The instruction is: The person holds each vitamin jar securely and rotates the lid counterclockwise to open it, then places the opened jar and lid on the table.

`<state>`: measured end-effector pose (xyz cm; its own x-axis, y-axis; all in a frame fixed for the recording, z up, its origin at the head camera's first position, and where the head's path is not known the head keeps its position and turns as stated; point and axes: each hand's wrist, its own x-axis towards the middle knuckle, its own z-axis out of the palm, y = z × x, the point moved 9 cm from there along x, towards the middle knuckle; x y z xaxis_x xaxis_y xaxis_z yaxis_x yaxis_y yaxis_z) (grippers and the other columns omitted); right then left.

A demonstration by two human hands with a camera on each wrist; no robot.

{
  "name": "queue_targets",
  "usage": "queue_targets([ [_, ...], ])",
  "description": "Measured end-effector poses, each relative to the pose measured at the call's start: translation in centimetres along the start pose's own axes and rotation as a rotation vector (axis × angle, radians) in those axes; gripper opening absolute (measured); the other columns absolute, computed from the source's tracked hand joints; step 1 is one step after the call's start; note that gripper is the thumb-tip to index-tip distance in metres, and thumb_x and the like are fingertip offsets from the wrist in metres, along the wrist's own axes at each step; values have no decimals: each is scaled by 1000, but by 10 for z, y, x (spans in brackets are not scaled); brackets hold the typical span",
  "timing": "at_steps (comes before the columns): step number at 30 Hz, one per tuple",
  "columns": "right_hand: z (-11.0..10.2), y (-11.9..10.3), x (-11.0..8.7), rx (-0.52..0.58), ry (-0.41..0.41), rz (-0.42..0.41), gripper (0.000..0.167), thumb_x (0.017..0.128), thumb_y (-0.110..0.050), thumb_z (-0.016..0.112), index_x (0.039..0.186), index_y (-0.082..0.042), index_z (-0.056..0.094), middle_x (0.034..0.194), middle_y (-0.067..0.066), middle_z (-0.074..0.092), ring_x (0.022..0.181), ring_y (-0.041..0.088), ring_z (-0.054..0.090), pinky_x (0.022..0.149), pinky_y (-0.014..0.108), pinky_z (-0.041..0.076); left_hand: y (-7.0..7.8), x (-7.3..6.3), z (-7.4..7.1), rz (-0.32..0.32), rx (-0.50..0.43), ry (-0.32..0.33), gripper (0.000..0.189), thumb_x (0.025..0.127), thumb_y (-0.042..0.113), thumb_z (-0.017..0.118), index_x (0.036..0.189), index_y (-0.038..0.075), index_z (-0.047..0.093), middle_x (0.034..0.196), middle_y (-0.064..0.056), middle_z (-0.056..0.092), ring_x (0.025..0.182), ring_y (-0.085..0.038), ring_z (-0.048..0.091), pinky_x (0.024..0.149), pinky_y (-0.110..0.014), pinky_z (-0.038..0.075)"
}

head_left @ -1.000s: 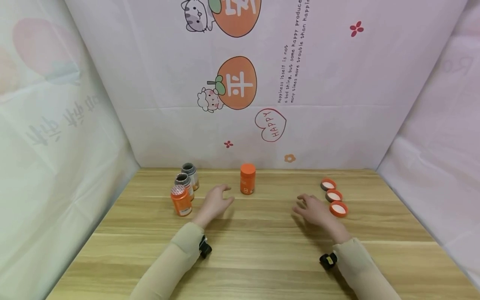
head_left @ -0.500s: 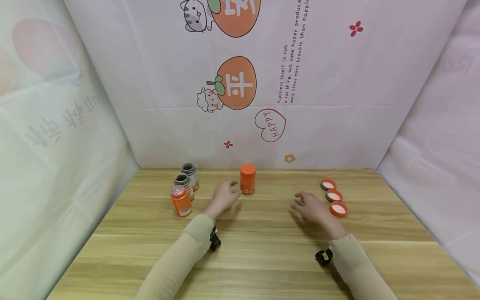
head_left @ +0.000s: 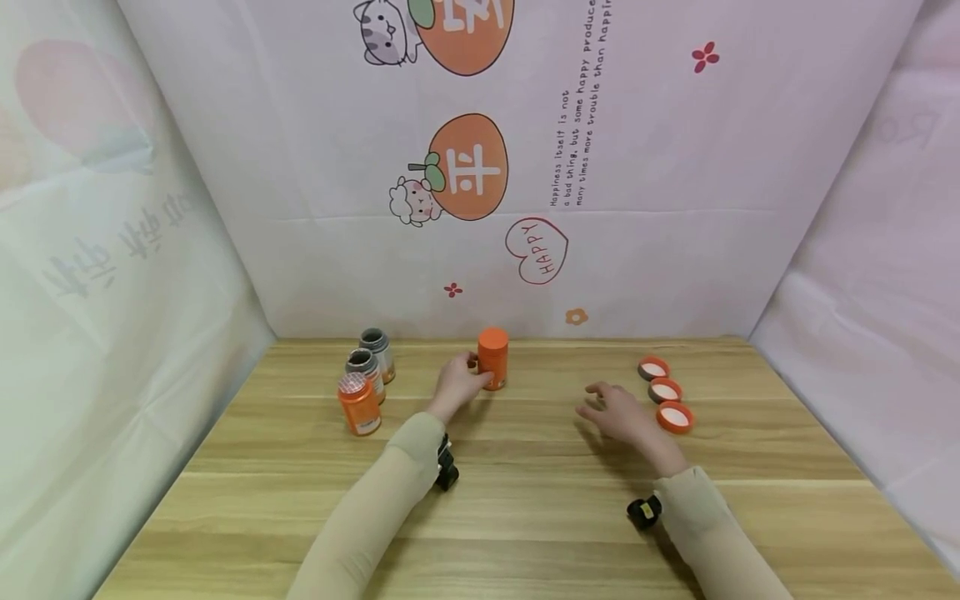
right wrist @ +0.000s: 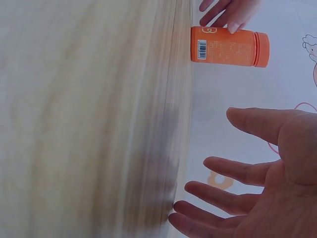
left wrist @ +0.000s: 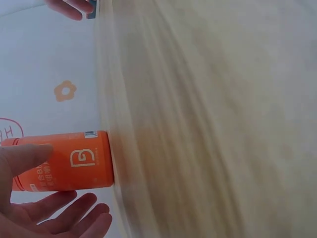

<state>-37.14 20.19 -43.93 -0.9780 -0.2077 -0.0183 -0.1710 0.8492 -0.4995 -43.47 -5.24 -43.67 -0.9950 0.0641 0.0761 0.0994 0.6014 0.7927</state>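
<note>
An orange capped bottle point(head_left: 493, 357) stands upright near the back of the table. My left hand point(head_left: 459, 385) is right at its left side. In the left wrist view, the thumb point(left wrist: 30, 157) overlaps the bottle's front, while the other fingers point(left wrist: 74, 213) spread loosely along its side without curling round it. My right hand point(head_left: 619, 413) hovers over the table to the right, holding nothing; its fingers point(right wrist: 223, 198) are spread in the right wrist view. Beside it lie three upturned lids, a front orange lid point(head_left: 675, 417) and two grey-sided ones point(head_left: 665, 390) behind, with white insides.
At the back left stand three uncapped bottles in a slanting row. In front is an orange bottle point(head_left: 361, 410) with a patterned seal over its mouth; behind it are two grey-rimmed bottles point(head_left: 365, 367). A printed white cloth point(head_left: 337, 267) hangs behind the wooden table point(head_left: 525, 500).
My left hand has moved right and forward from beside the uncapped bottles to the capped orange bottle. The right hand has shifted slightly left. Bottles and lids stay where they were.
</note>
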Motion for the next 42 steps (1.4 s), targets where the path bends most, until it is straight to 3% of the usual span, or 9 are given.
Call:
queue_targets([
  [8, 0, 0, 2, -1, 3, 2, 54, 95, -33, 54, 133, 4, 46, 128, 31, 51, 119, 44, 48, 94, 56, 42, -1, 11, 7, 18, -12, -7, 40, 78, 23, 76, 108, 1, 61, 108, -15, 65, 100, -29, 61, 88, -41, 49],
  [18, 0, 0, 2, 10, -4, 5, 55, 95, -33, 54, 134, 4, 46, 129, 31, 50, 120, 45, 47, 94, 56, 42, -6, 17, 12, -1, -56, -10, 49, 73, 23, 81, 113, 4, 60, 111, -14, 65, 102, -28, 60, 92, -42, 47],
  [31, -3, -1, 0, 22, 3, -11, 59, 95, -37, 54, 134, 5, 45, 129, 32, 50, 119, 45, 48, 94, 56, 42, -7, 13, 12, -26, -128, 14, 48, 70, 24, 84, 109, 6, 62, 108, -12, 66, 100, -27, 61, 91, -41, 47],
  [36, -4, -4, -2, 28, 4, -11, 60, 95, -39, 53, 135, 4, 45, 131, 31, 49, 121, 45, 47, 95, 56, 41, -8, 7, 8, -36, -122, 46, 45, 67, 25, 86, 102, 7, 64, 101, -10, 67, 93, -24, 62, 82, -37, 51],
  [42, -5, -10, -4, 52, -6, -14, 61, 94, -42, 53, 136, 3, 44, 133, 31, 47, 121, 45, 47, 95, 56, 42, -1, 1, 4, 7, -94, 68, 40, 61, 20, 88, 88, 9, 61, 91, -7, 66, 83, -20, 60, 74, -33, 49],
])
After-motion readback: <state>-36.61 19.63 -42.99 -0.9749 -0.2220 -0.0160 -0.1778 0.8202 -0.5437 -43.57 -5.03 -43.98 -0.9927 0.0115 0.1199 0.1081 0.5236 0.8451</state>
